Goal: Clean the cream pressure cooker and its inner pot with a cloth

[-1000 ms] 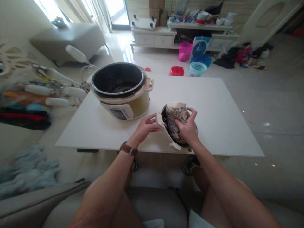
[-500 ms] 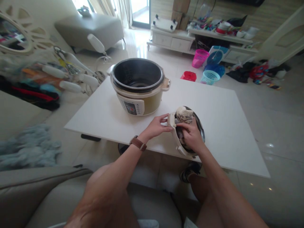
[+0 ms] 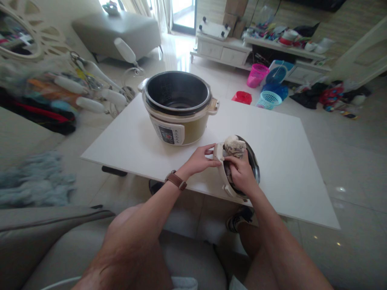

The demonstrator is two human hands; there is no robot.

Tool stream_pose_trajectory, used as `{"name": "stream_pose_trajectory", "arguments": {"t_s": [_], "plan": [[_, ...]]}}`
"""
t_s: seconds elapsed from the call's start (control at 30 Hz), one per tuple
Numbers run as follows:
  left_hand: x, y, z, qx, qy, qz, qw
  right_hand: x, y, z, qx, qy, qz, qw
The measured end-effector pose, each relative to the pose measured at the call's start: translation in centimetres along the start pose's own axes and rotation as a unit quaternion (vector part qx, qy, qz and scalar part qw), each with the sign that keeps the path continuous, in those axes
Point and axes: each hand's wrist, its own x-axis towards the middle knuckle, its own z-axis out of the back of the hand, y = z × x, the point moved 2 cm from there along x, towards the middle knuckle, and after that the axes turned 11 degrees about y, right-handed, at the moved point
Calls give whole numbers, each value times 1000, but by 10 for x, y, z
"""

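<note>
A round cooker lid (image 3: 221,171) with a cream rim and dark, metal-edged inside is tilted up at the near edge of the white table. My left hand (image 3: 202,161) grips its cream edge, thumb and fingers to either side. Against the lid's inner face, my right hand (image 3: 242,174) presses a patterned cream and grey cloth (image 3: 236,147), its fingers bunched into it near the rim. Behind them stands the rice cooker (image 3: 193,131), uncovered, its black inner pot (image 3: 177,90) in place and a control panel on its front.
The white table (image 3: 281,161) carries the cooker and lid. A floor lamp with white shades (image 3: 111,96) stands by its left side. Beyond it are a red basket (image 3: 242,98), a light blue basket (image 3: 269,99) and a pink bin (image 3: 257,75). A grey sofa (image 3: 72,241) lies below me.
My right hand and the cloth have shifted only slightly against the inside of the lid. The left hand keeps its hold on the edge. The whole view has moved a little.
</note>
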Motion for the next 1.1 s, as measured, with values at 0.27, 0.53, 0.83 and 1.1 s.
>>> {"name": "stream_pose_trajectory", "arguments": {"t_s": [0.27,0.53,0.83,1.1], "plan": [[1,0,0,19,1,9,1000,-1,0,-1,-46,8,7,999],[1,-1,-2,11,6,1,1000,-2,4,-2,-99,17,13,995],[-1,-3,1,16,20,-4,1000,-2,3,-3,-104,20,5,994],[0,-1,2,26,15,10,999,-1,3,-5,-114,13,31,993]]}}
